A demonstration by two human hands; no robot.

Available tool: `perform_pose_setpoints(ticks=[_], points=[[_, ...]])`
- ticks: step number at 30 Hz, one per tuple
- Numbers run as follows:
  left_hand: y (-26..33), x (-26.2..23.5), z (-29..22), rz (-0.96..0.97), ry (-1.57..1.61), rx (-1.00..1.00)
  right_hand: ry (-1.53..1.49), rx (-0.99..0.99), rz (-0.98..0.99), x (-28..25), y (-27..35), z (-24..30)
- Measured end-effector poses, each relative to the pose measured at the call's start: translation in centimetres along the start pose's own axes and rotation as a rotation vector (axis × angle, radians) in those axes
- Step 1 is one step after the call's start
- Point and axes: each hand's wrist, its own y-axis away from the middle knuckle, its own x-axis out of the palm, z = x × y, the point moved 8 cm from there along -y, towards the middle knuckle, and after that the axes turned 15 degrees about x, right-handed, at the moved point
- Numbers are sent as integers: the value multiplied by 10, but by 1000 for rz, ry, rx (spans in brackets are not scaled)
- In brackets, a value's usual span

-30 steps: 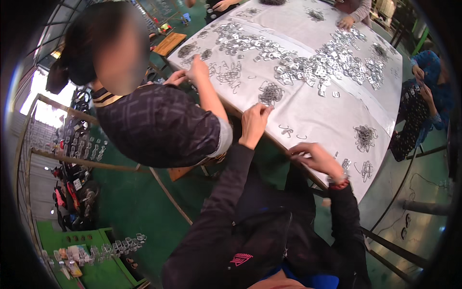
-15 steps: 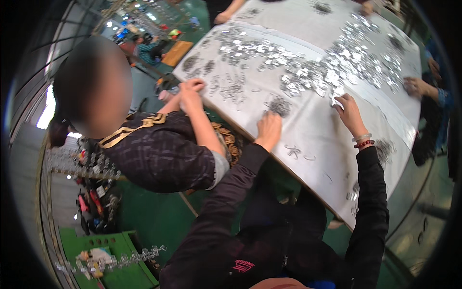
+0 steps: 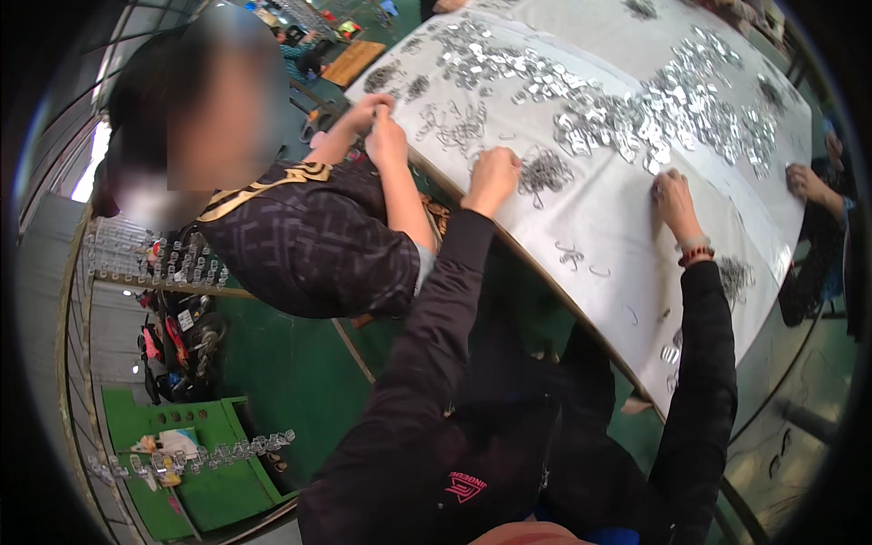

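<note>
My left hand (image 3: 493, 179) is closed beside a small heap of thin dark wire hooks (image 3: 545, 171) near the table's left edge. What its fingers hold, if anything, is too small to make out. My right hand (image 3: 678, 207), with bracelets at the wrist, is curled in a pinch just in front of a broad spread of shiny silver metal buckle-like pieces (image 3: 668, 113). Its fingertips hide whatever lies between them. A few loose hooks (image 3: 569, 256) lie on the pale table cover between my forearms.
A co-worker in a dark patterned shirt (image 3: 309, 245) sits close on my left, hands together over the table edge. Another person's hand (image 3: 811, 184) rests at the right edge. More hooks (image 3: 734, 275) lie beside my right wrist. A green bench (image 3: 173, 413) stands at lower left.
My left hand has lifted from the hook heap to its left side, its fingers closing. My right hand has drawn back slightly from the silver pieces. The whole view has shifted a little.
</note>
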Motion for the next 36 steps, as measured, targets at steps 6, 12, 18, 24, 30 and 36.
perform_pose_setpoints(ticks=[6,12,18,24,30,36], points=[[17,4,25,215,207,-269,-122,287,150,-15,6,-8],[18,-1,29,25,280,-213,-682,438,412,-58,39,18],[43,21,-12,50,908,-248,-1170,562,443,-85,129,67],[71,17,-47,113,840,-165,-1232,554,378,-92,175,102],[72,39,-92,238,569,18,-1050,303,916,-54,271,210],[74,53,-148,311,425,263,-1103,492,982,-31,301,208]])
